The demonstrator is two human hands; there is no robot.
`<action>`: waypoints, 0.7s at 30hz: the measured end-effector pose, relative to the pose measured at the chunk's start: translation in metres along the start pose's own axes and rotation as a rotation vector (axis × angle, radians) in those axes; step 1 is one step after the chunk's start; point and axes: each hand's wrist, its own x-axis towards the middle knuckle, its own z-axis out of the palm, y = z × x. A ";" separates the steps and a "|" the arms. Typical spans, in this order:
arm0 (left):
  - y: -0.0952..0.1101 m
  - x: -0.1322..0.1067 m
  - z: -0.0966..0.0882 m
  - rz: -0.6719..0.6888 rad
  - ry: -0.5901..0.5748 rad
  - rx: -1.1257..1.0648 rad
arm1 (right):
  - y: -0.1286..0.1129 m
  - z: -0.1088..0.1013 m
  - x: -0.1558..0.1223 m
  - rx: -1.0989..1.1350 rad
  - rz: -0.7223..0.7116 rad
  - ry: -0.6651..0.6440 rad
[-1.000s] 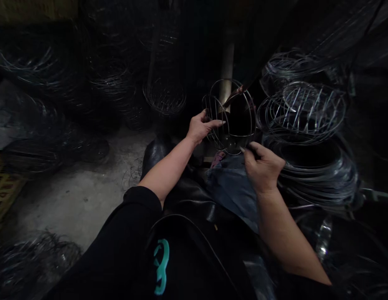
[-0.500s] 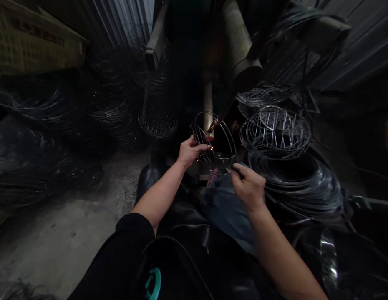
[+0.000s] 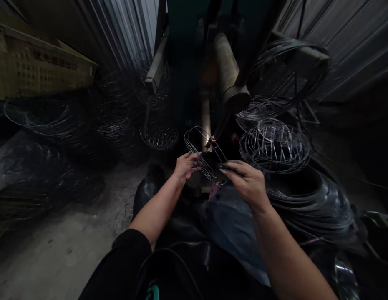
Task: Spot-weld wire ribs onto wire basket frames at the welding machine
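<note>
A round wire frame [image 3: 218, 155] of thin metal rings and cross wires stands tilted at the welding machine's lower electrode bar [image 3: 205, 125]. A slanted copper-coloured tip [image 3: 212, 138] meets the wires near the end of that bar. My left hand [image 3: 186, 166] is at the frame's left side, its fingers bent loosely around the wires. My right hand [image 3: 247, 179] pinches the lower right rim between thumb and fingers. Dark smudges cover the right fingertips, and the exact grip of the left fingers is partly hidden by shadow.
Right of the machine, finished-looking wire frames [image 3: 275, 146] lie above a large coil of wire [image 3: 322, 208]. Another round wire grid [image 3: 159, 136] sits left of the bar. Stacked wire rings [image 3: 115, 125] and a yellow crate [image 3: 40, 66] stand farther left. A thick cylinder [image 3: 228, 71] juts out overhead.
The wire frame has turned and tilted between my hands. Orange sparks at the contact point are gone. My left hand has shifted lower along the wires; the camera view has moved slightly.
</note>
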 end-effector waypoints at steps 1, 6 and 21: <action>0.000 0.001 0.001 -0.009 0.006 -0.009 | -0.001 0.001 0.003 -0.004 -0.007 0.001; -0.004 0.005 0.000 -0.070 0.012 -0.024 | -0.006 0.003 0.010 -0.035 -0.038 0.005; -0.018 0.013 0.006 -0.169 0.006 -0.030 | -0.009 0.002 0.028 -0.056 0.121 0.034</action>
